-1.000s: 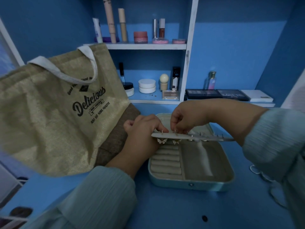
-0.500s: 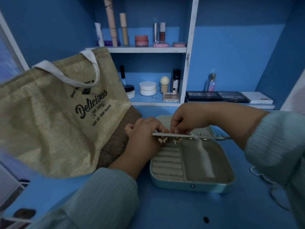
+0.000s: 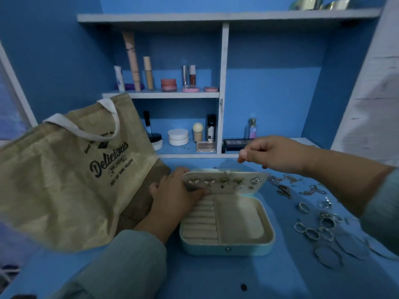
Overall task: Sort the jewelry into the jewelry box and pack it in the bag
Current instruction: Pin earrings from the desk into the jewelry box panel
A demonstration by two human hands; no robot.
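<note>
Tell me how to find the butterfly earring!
Look at the open jewelry box beside the big bag. Its raised earring panel holds a row of studs. The butterfly earring is leftmost, nearest the left hand, with spread sparkly wings.

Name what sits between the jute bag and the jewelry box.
Head view: the left hand, resting at the jewelry box beside the jute bag.
</note>
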